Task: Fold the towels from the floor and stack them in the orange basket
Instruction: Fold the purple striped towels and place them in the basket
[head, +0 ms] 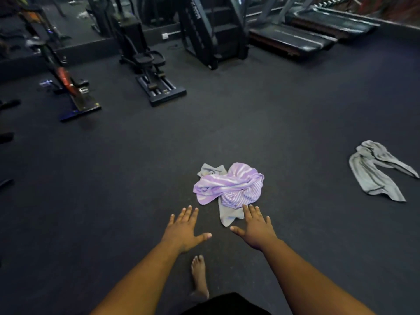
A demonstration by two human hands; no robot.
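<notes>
Both arms stretched forward; left hand (185, 230) and right hand (255, 229) spread flat, nothing grasped. Purple striped towel (229, 184) heaped on floor (113, 178) over grey towel (228, 215); second grey towel (375, 171) seen well right.

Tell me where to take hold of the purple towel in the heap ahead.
Pinch the purple towel at its loose lower-left edge, coming down from the near side. That fold lies free on the floor, clear of the grey towel beneath. Both hands, left hand and right hand, are open and close.
</notes>
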